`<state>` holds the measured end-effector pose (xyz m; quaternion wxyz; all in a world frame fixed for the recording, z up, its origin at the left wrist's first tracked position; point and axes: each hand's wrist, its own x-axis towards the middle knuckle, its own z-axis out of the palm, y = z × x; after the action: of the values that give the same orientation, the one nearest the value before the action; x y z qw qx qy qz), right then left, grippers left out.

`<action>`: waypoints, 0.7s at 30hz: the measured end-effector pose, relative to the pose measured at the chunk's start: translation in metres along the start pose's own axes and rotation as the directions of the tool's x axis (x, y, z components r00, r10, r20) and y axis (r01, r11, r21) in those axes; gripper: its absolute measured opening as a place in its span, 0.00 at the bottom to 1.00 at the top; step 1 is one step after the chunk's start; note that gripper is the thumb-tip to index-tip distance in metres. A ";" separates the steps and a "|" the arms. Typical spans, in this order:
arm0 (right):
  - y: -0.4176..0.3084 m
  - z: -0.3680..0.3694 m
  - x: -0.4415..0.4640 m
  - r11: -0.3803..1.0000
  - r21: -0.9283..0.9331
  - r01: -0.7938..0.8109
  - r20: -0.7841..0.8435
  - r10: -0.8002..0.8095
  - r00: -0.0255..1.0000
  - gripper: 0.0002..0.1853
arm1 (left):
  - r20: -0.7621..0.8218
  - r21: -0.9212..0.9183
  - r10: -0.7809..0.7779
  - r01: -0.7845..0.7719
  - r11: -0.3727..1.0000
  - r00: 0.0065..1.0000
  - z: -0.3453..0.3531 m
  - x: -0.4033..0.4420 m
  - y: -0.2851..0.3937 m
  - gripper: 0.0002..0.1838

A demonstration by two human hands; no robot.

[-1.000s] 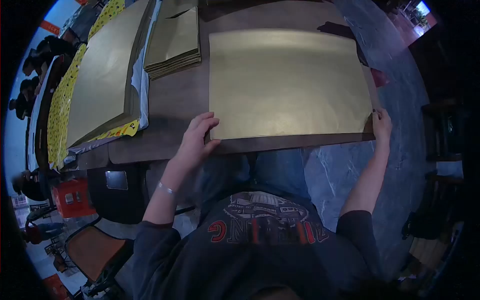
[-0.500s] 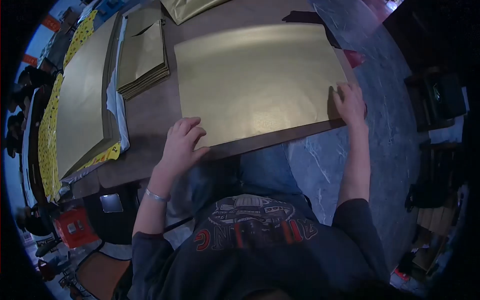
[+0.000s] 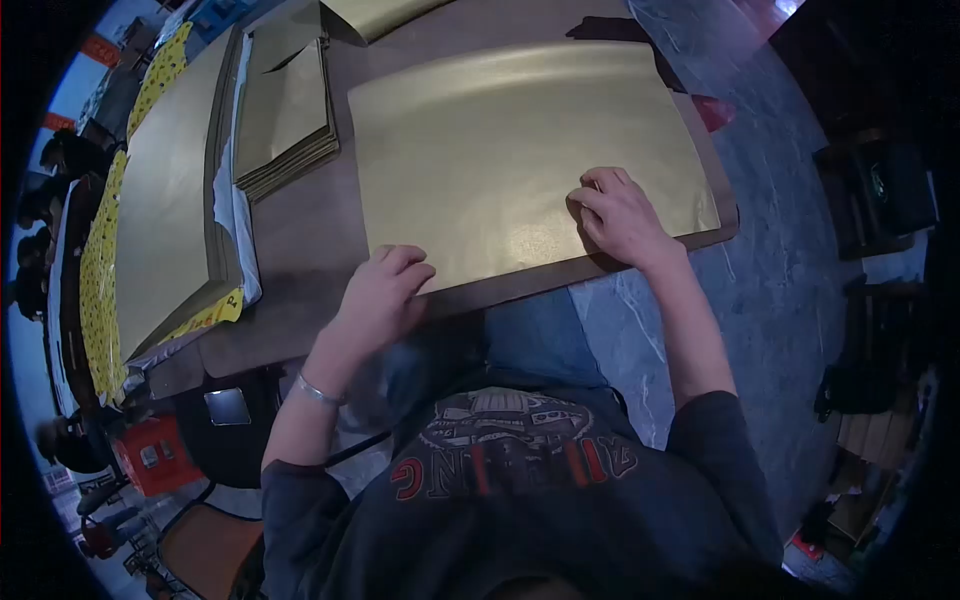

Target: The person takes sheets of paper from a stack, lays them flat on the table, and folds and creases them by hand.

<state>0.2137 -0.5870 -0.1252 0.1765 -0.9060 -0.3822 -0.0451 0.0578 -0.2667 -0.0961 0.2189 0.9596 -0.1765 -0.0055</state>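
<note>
A large gold paper sheet [image 3: 480, 170] lies on the brown tabletop, its far edge curving slightly upward. At the sheet's near left corner is my left hand [image 3: 380, 295], with loosely bent fingers over the paper and a bracelet at the wrist. The thumb is partly hidden, and that corner is covered by the hand. My right hand [image 3: 625, 220] is over the right part of the sheet, close to the near edge. Its fingers are curled in toward the thumb; whatever is between them, if anything, is hidden.
To the left, a stack of folded gold paper [image 3: 285, 120] lies on the brown table [image 3: 300, 245]. Farther left is a larger gold sheet pile [image 3: 170, 200] on yellow patterned wrapping [image 3: 100, 290]. Another gold sheet [image 3: 385, 12] curves at the far edge. A red crate [image 3: 152, 455] stands below left.
My right hand has moved left from the sheet's right edge onto its surface, its fingers curling. My left hand has shifted slightly right. The gold sheet at the far edge has curled.
</note>
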 end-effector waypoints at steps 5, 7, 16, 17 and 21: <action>0.000 0.009 0.003 0.996 -0.005 0.092 -0.063 -0.092 0.994 0.13 | -0.172 0.024 -0.035 0.040 0.999 0.985 -0.009 0.005 -0.020 0.13; -0.009 0.011 0.005 0.991 0.003 0.130 -0.059 -0.130 0.990 0.14 | -0.124 0.056 -0.084 0.091 0.994 0.989 -0.008 0.004 -0.027 0.12; -0.010 0.018 0.004 0.995 -0.020 0.098 -0.035 -0.099 0.994 0.16 | -0.144 0.051 -0.108 0.117 0.992 0.984 -0.003 -0.007 -0.041 0.10; -0.010 0.019 0.003 0.995 -0.016 0.102 -0.033 -0.102 0.994 0.16 | -0.144 0.051 -0.113 0.122 0.991 0.983 -0.004 -0.009 -0.042 0.10; -0.014 0.016 0.003 0.991 -0.046 0.129 -0.052 -0.131 0.990 0.11 | 0.000 0.076 -0.117 0.116 0.990 0.993 -0.009 -0.014 -0.044 0.10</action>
<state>0.2054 -0.5705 -0.1359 0.1644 -0.8810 -0.4345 -0.0894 0.0600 -0.2209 -0.1074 0.1811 0.9759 -0.1208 -0.0137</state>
